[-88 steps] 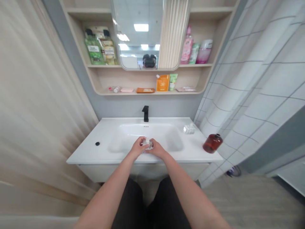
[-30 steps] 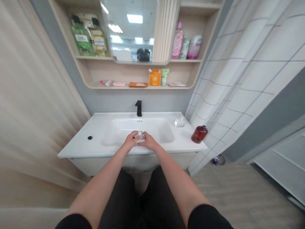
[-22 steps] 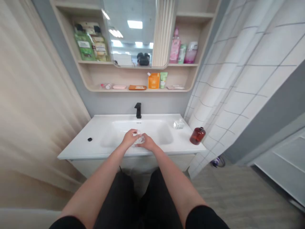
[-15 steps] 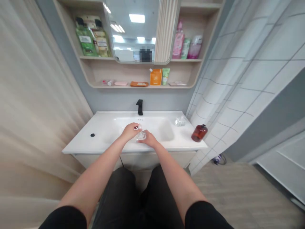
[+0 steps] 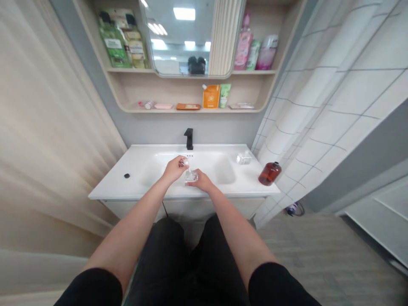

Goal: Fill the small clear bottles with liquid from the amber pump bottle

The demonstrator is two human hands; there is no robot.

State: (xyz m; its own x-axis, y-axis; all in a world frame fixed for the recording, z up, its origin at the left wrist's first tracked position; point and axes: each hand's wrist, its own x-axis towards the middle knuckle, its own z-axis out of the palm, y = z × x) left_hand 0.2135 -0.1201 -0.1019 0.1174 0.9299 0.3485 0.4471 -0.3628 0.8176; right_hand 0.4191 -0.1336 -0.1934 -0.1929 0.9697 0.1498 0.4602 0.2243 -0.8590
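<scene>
Over the washbasin (image 5: 140, 155), right hand (image 5: 201, 180) cups a glass bottle (image 5: 191, 177), left hand (image 5: 174, 168) pinching its white top (image 5: 185, 163).

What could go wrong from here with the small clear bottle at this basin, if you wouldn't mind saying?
The small clear bottle, held in the right hand over the hard white basin, might chip or break if it slips. The small piece pinched in the left hand could drop and roll away. The amber bottle stands near the basin's outer edge, so it could perhaps be knocked off.
</scene>
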